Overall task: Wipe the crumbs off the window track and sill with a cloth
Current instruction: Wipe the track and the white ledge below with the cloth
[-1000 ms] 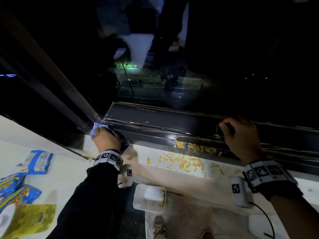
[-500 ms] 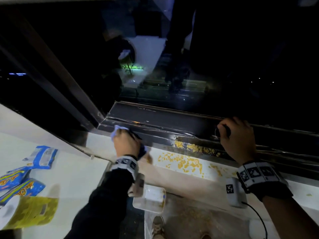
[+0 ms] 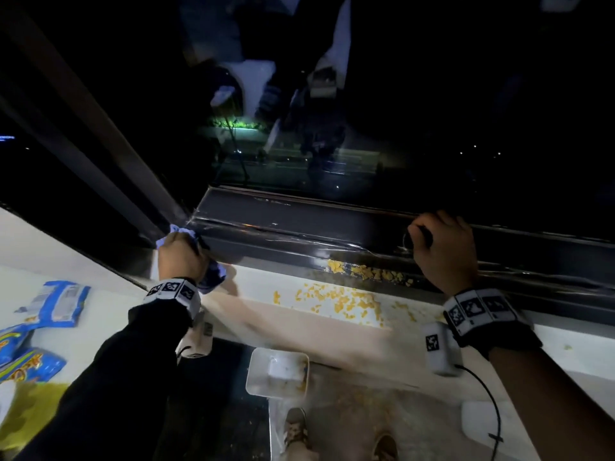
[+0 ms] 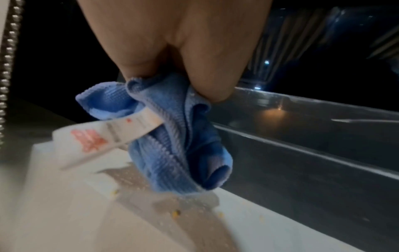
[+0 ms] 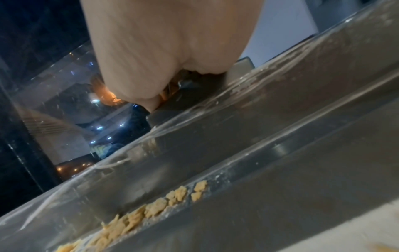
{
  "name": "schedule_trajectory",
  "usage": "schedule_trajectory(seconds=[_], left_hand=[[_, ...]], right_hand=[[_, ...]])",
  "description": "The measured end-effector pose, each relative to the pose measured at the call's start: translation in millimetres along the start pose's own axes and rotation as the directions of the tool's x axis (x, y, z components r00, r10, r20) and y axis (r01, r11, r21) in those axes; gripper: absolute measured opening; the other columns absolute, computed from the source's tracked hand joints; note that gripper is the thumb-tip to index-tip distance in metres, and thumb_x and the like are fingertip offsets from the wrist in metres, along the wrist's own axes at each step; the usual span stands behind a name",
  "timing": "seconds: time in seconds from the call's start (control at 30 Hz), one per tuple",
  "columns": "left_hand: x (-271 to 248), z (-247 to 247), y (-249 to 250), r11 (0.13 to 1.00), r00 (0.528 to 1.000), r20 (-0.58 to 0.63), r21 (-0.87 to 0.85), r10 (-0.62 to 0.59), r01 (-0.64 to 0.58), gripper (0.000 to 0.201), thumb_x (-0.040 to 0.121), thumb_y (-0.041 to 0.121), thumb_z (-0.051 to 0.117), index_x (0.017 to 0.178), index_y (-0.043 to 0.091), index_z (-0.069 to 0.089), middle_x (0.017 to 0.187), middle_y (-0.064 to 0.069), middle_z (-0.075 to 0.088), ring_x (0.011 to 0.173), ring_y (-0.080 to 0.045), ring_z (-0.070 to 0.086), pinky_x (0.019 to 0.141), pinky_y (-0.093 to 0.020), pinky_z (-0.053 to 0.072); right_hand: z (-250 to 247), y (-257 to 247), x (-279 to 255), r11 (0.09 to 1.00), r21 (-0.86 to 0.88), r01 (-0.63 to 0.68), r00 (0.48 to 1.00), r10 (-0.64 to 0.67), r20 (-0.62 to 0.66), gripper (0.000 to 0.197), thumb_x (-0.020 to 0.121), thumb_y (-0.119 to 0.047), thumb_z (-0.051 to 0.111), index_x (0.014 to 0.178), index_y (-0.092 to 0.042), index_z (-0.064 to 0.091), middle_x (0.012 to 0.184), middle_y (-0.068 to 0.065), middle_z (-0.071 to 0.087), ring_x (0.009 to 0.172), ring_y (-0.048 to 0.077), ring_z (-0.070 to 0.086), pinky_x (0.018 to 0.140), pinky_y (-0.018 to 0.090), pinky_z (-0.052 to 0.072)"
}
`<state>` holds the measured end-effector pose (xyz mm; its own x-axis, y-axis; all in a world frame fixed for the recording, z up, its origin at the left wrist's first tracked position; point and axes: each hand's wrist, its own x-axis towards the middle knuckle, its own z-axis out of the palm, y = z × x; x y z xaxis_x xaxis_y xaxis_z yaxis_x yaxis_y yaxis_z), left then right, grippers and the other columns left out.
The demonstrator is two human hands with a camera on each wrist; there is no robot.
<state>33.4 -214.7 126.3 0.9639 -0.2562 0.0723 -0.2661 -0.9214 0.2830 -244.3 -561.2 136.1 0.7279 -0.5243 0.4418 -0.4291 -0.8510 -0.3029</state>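
Observation:
My left hand grips a bunched blue cloth at the left end of the dark window track, by the frame corner. In the left wrist view the cloth hangs from my fingers, its lower end touching the white sill; a white label sticks out. Yellow crumbs lie on the sill, and more crumbs sit in the track groove. My right hand curls round a dark fitting on the window frame.
Dark window glass rises behind the track. A white dish sits below the sill's front edge. Blue snack packets and a yellow-green packet lie on the white surface at left. Shoes stand on the crumb-strewn floor.
My left hand with the cloth slid right along the sill edge, then came back left to the frame corner. The right hand has stayed on the frame.

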Motion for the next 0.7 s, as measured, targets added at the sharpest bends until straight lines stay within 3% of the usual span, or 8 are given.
schedule_trajectory(seconds=[0.1,0.23,0.33,0.43,0.53,0.63,0.7], left_hand=[[-9.9,13.4,13.7,1.000,1.000,-0.024,0.010,-0.021,0.021,0.012,0.075,0.006,0.050,0.074,0.000,0.060,0.081,-0.024,0.064,0.086,-0.038,0.061,0.077,-0.040,0.048],[-54.7,29.4,55.8,0.985,0.997,-0.019,-0.160,-0.075,0.071,0.023,0.082,0.018,0.043,0.086,0.003,0.060,0.091,-0.020,0.060,0.089,-0.036,0.057,0.080,-0.039,0.047],[-91.7,28.8,89.8,0.954,0.992,-0.022,-0.271,0.125,-0.127,0.026,0.083,0.015,0.039,0.085,0.001,0.061,0.090,-0.021,0.062,0.087,-0.036,0.058,0.079,-0.037,0.048],[-84.9,16.8,73.3,0.901,0.948,-0.019,-0.304,0.318,-0.309,0.021,0.085,0.012,0.044,0.082,0.005,0.063,0.090,-0.016,0.064,0.086,-0.034,0.058,0.078,-0.035,0.046],[-41.3,-10.2,26.0,0.958,0.978,-0.062,-0.199,0.201,-0.209,0.024,0.080,0.016,0.041,0.074,0.002,0.059,0.086,-0.024,0.060,0.080,-0.035,0.059,0.073,-0.040,0.048],[-0.3,-24.5,-4.8,0.999,0.997,0.067,-0.018,0.038,-0.036,0.014,0.080,0.005,0.050,0.077,-0.003,0.060,0.084,-0.030,0.062,0.085,-0.042,0.060,0.077,-0.044,0.047],[5.5,-14.7,-0.7,0.999,0.994,0.105,0.031,-0.017,0.014,0.017,0.078,0.007,0.049,0.080,-0.003,0.062,0.085,-0.028,0.064,0.089,-0.042,0.060,0.078,-0.041,0.046]], right_hand=[[1.1,-2.0,0.8,1.000,-0.027,0.004,1.000,-0.004,-0.001,0.016,0.092,-0.027,0.048,0.083,-0.018,0.057,0.088,0.004,0.059,0.079,0.032,0.053,0.076,0.040,0.040],[2.8,-4.5,0.2,0.999,-0.031,0.013,1.000,-0.013,-0.023,0.012,0.092,-0.022,0.052,0.081,-0.018,0.056,0.086,0.004,0.059,0.079,0.030,0.053,0.076,0.039,0.040],[1.9,-4.4,0.7,0.996,-0.023,0.083,0.994,-0.085,-0.064,0.015,0.093,-0.018,0.053,0.079,-0.014,0.057,0.083,0.006,0.059,0.076,0.031,0.053,0.076,0.038,0.039],[-2.2,-3.3,1.3,0.991,-0.024,0.130,0.986,-0.132,-0.101,0.017,0.093,-0.018,0.053,0.079,-0.010,0.059,0.082,0.009,0.061,0.077,0.032,0.055,0.076,0.037,0.038],[-2.8,-3.4,-0.6,0.994,-0.019,0.104,0.991,-0.105,-0.087,0.018,0.092,-0.019,0.053,0.079,-0.010,0.061,0.083,0.010,0.062,0.080,0.032,0.056,0.078,0.037,0.037],[-1.6,-4.2,0.0,0.996,-0.039,0.083,0.992,-0.087,-0.088,0.017,0.092,-0.020,0.052,0.080,-0.011,0.061,0.084,0.010,0.062,0.081,0.029,0.052,0.078,0.037,0.035],[-0.2,-4.4,0.5,0.995,-0.050,0.087,0.992,-0.091,-0.084,0.017,0.093,-0.020,0.052,0.081,-0.011,0.060,0.083,0.010,0.062,0.081,0.028,0.051,0.078,0.036,0.035]])
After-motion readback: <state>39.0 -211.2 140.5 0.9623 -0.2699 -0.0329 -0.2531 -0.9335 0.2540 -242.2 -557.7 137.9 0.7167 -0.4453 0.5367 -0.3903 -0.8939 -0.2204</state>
